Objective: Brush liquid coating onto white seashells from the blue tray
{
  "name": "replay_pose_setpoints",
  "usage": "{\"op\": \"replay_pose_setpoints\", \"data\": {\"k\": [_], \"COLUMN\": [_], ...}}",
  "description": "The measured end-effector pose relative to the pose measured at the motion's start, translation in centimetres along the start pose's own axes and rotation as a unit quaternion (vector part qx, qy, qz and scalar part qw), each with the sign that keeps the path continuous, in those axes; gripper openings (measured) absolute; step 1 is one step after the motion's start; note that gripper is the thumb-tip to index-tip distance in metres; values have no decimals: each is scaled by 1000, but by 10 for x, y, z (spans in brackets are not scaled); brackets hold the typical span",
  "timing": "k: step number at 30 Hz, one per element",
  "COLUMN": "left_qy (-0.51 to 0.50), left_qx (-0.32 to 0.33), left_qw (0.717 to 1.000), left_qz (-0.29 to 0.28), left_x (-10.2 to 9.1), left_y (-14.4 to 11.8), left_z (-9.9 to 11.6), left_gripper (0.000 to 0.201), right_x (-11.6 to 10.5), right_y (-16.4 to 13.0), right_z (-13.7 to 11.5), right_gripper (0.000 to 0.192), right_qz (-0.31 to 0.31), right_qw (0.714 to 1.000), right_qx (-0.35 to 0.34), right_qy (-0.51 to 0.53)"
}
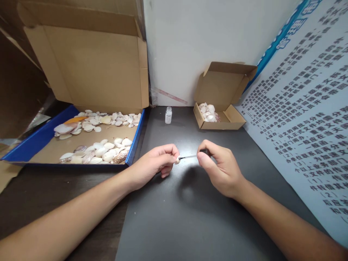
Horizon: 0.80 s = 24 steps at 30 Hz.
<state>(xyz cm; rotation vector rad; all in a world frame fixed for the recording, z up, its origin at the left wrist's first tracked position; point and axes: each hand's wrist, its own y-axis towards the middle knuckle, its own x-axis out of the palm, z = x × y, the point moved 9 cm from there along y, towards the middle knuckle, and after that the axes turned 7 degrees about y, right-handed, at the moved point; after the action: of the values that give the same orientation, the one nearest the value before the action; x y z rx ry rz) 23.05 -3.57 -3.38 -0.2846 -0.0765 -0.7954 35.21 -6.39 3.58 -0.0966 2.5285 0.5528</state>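
Between the thumb and fingers of my left hand [162, 161] is a small pale seashell [177, 160], mostly covered by the fingertips. My right hand [220, 166] grips the black cap of a brush applicator [190, 156]. Its thin stem points left, and the dark tip meets the shell or lies right at it. Beyond my hands a small clear bottle [168, 116] with a printed label stands upright, its mouth uncapped.
To the left, a blue-sided cardboard box [136, 136] lies open with seashells in two groups. A smaller open cardboard box [223, 125] with shells stands at the back right. A printed sheet [299, 119] borders the dark mat [174, 224] on the right.
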Motion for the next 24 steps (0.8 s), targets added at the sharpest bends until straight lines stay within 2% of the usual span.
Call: {"op": "replay_pose_setpoints", "data": {"k": [4, 7, 12, 17, 22, 24], "left_qy": [6, 6, 3, 3, 3, 5], "left_qx": [-1, -1, -4, -2, -4, -5], "left_qw": [1000, 1000, 1000, 1000, 1000, 1000], "left_qz": [5, 5, 5, 8, 2, 3], "left_x": [-1, 0, 0, -1, 0, 0], "left_y": [0, 0, 0, 0, 0, 0], "left_z": [0, 1, 0, 0, 0, 0], "left_gripper": [9, 10, 10, 10, 9, 9], "right_x": [-3, 0, 0, 3, 3, 2], "right_y": [0, 0, 1, 0, 0, 0], "right_z": [3, -1, 2, -1, 5, 4], "right_gripper": [26, 26, 24, 26, 23, 24], "right_qz": [15, 1, 1, -14, -14, -10], "right_qw": [1000, 1000, 999, 1000, 999, 1000], "right_qx": [15, -3, 16, 1, 22, 19], "right_qy": [-17, 19, -29, 17, -34, -14]}}
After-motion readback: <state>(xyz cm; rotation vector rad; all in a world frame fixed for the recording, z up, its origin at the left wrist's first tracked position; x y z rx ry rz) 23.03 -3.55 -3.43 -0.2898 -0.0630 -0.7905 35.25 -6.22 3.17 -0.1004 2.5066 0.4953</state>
